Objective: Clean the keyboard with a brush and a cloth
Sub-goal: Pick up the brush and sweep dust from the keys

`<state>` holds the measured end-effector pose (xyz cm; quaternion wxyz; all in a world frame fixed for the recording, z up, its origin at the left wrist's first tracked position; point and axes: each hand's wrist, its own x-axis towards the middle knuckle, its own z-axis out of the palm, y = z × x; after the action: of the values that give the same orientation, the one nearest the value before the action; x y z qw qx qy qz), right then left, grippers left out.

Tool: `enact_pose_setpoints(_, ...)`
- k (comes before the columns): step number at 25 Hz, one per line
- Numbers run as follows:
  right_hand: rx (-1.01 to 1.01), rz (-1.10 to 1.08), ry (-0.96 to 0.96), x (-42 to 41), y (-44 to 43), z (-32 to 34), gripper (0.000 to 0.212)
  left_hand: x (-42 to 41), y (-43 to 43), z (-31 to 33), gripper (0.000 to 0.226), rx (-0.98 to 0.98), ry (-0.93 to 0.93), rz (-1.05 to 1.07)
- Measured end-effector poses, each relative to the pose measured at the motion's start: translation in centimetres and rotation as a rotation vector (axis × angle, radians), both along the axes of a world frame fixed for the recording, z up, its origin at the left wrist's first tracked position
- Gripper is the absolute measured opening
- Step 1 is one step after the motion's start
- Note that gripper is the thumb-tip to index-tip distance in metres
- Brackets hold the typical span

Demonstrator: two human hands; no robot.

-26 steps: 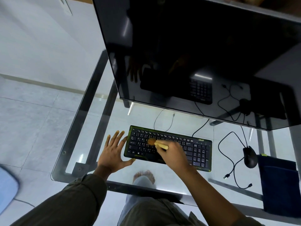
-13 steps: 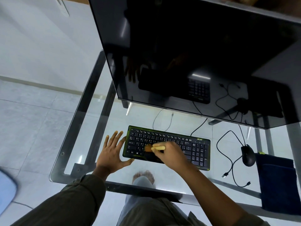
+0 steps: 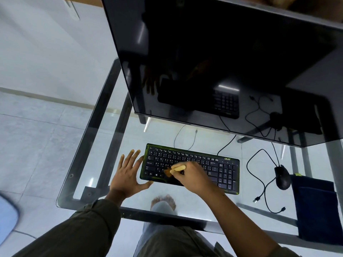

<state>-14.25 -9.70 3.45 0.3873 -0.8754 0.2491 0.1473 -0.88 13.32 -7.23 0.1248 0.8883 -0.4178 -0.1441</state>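
The black keyboard (image 3: 219,169), edged in green, lies flat on a glass table (image 3: 78,164), its long side facing the seated person. A small brush (image 3: 176,168) with a pale yellow handle sits over the keyboard's left-middle keys, brown bristles down on the lower rows. The right hand (image 3: 193,175) holds it, fingers and thumb curled tight round the handle, wrist above the keyboard's front edge. The left hand (image 3: 128,175) lies flat on the glass just beside the keyboard's left end, fingers straight and spread, gripping nothing; its thumb touches the near left corner. To the right of the keyboard, a little apart, a black mouse (image 3: 282,176) rests among loops of loose black cable (image 3: 259,182). Further right lies a folded dark blue cloth (image 3: 315,206) – well apart from both hands. Behind the keyboard a big dark monitor (image 3: 222,62) looms, its screen dimly mirroring the keys.
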Motion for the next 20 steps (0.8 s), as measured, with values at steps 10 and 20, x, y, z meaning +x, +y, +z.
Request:
enact_pose_setpoints(10,-0.187,-0.072,0.052,-1.2,-2.4,0.4,0.021,0.1,0.1,0.0,0.101,0.016,0.001,0.003)
enact_pose_setpoints(20,-0.084,-0.092,0.089,-2.0,-2.9,-0.4,0.02,0.1,0.1,-0.3,0.102,0.007,0.008,0.004)
